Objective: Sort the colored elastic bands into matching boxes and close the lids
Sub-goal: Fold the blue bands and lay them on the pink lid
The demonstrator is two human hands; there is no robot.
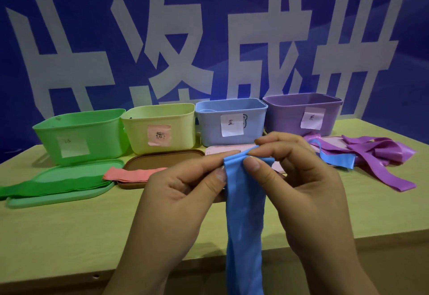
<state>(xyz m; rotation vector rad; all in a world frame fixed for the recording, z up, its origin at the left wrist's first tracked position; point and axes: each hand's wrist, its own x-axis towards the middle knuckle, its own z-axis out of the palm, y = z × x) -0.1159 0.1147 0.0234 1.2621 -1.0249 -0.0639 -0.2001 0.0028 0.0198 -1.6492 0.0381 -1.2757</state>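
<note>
I see both hands pinching the top edge of a blue band (243,213): left hand (183,192), right hand (299,192); band hangs down past the tabletop (69,236) edge. Behind: green box (81,135), yellow box (160,126), blue box (232,120), purple box (301,113), all open. Purple bands (376,155) piled right; green band (53,184) on green lid (62,196).

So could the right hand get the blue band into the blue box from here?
Probably yes. The blue box stands open just behind the hands, lid off, with nothing between. The right hand and left hand both pinch the blue band, so the left would need to let go or follow.
</note>
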